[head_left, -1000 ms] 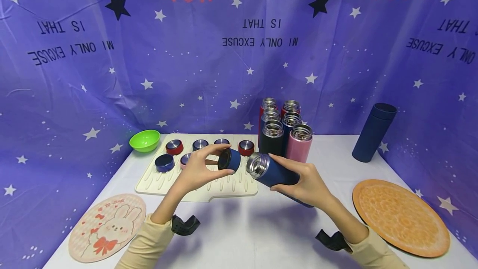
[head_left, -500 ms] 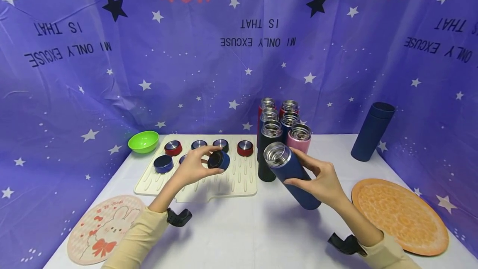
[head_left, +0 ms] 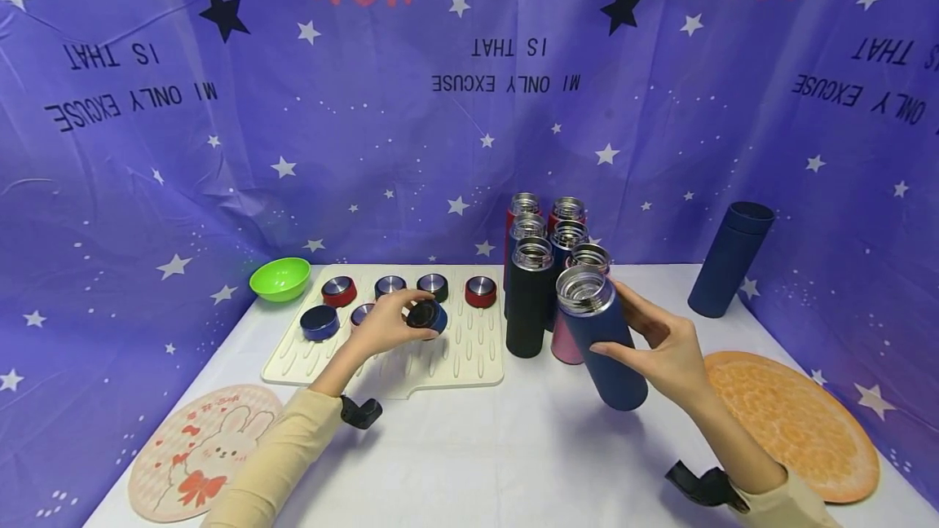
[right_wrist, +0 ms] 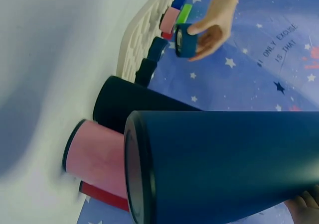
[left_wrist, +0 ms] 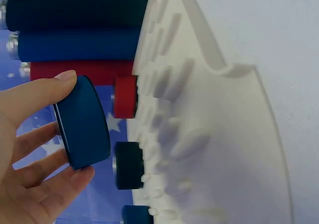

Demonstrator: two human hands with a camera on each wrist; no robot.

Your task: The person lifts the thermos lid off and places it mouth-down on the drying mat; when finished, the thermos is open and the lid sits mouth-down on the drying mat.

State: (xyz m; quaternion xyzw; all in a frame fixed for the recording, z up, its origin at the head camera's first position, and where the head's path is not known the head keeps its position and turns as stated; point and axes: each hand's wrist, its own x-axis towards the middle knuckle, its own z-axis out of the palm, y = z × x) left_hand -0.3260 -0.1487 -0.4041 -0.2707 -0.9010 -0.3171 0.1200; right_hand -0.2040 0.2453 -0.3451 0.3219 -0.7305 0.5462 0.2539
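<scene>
My left hand [head_left: 385, 326] pinches a blue bottle lid [head_left: 438, 319] between thumb and fingers, above the cream drying mat [head_left: 469, 353]. In the left wrist view the lid [left_wrist: 84, 124] is tilted and apart from the mat. My right hand [head_left: 667, 353] grips a navy thermos bottle [head_left: 607, 357] round its body. The bottle's steel mouth is uncovered and leans to the left. It is held in front of the pink bottle [head_left: 565, 342], partly hiding it. In the right wrist view the bottle's base [right_wrist: 137, 169] is lifted off the table.
Several lids sit on the mat, among them a red lid [head_left: 480, 292] and a blue lid [head_left: 319, 323]. Uncapped bottles cluster beside it, a black bottle [head_left: 528, 308] foremost. A green bowl [head_left: 280, 279], a capped navy bottle [head_left: 729, 263], a rabbit placemat [head_left: 205, 455] and an orange placemat [head_left: 800, 422] lie around.
The lid and the bottle have moved apart. My right hand has carried the bottle to the right and turned it more upright. My left hand has shifted slightly left with the lid.
</scene>
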